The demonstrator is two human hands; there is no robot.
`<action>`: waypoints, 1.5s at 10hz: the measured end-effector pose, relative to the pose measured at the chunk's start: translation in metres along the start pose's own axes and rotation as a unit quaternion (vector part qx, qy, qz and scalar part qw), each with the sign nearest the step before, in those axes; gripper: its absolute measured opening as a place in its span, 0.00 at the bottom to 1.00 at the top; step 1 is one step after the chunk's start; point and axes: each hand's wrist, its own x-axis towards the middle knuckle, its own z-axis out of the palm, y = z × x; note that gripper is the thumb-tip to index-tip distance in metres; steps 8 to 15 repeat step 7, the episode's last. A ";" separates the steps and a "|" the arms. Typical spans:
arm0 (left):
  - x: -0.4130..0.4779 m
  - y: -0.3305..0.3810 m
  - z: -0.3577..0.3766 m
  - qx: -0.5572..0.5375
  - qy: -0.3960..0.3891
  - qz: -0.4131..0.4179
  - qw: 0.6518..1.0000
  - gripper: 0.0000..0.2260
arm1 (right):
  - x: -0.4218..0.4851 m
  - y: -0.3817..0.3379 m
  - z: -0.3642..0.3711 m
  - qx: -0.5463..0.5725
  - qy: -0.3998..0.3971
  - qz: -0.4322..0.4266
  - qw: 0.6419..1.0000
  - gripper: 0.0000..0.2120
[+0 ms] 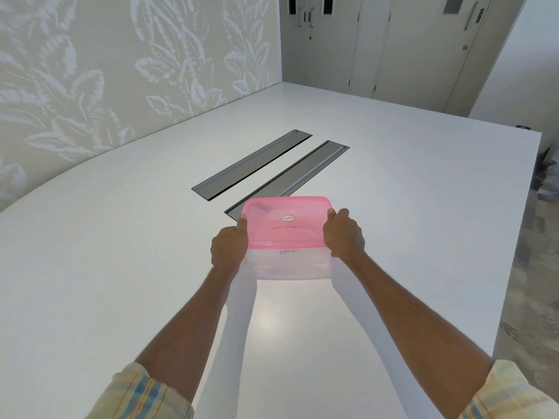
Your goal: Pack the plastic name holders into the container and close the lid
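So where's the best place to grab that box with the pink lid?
Probably by its two short ends, one hand from each side, as the left hand and right hand do now. The container is wide with smooth clear walls, and the pink lid has a rim for thumbs to hook over.

A large white table with two dark recessed cable trays fills the room. Leaf-patterned wallpaper covers the left wall, pale grey doors stand beyond, and mottled flooring shows at right.
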 end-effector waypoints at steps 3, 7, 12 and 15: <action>-0.007 0.003 -0.003 -0.057 -0.005 -0.022 0.998 0.31 | 0.000 0.000 -0.002 -0.034 -0.004 0.002 0.999 0.24; -0.039 -0.011 -0.017 -0.003 0.081 0.016 0.997 0.32 | -0.013 -0.005 -0.013 -0.082 0.068 -0.061 0.992 0.29; -0.039 -0.011 -0.017 -0.003 0.081 0.016 0.997 0.32 | -0.013 -0.005 -0.013 -0.082 0.068 -0.061 0.992 0.29; -0.039 -0.011 -0.017 -0.003 0.081 0.016 0.997 0.32 | -0.013 -0.005 -0.013 -0.082 0.068 -0.061 0.992 0.29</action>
